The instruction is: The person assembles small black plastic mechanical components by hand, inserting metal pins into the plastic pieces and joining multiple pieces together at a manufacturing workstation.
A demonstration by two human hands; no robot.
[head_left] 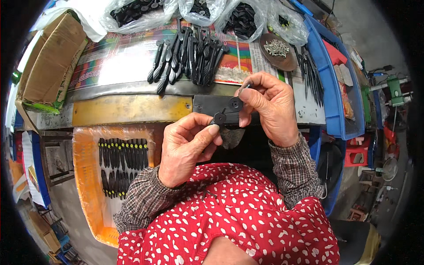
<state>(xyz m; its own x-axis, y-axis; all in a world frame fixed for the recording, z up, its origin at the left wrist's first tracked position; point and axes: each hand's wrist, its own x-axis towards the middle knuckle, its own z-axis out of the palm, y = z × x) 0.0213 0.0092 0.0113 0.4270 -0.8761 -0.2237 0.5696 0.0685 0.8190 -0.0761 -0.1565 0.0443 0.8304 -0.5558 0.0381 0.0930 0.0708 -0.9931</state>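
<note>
My left hand (185,145) is closed, pinching a small black part with a round, holed end (219,118) between thumb and forefinger. Close by on the right, a second black disc-shaped piece (236,104) lies against the dark plate at the bench edge; whether the two are joined I cannot tell. My right hand (274,108) is closed too, its thumb and forefinger on a small shiny metal piece (246,85). Beyond my hands, a pile of long black handle-like parts (190,55) lies on the bench. A round dish (287,63) of small silvery fasteners (276,48) stands at the right.
Plastic bags (240,20) of black parts line the back. A cardboard box (55,57) stands at the left, a blue crate (332,92) at the right. Below left, an orange basket (84,185) holds rows of black pieces with yellow dots. Thin black rods (311,73) lie beside the crate.
</note>
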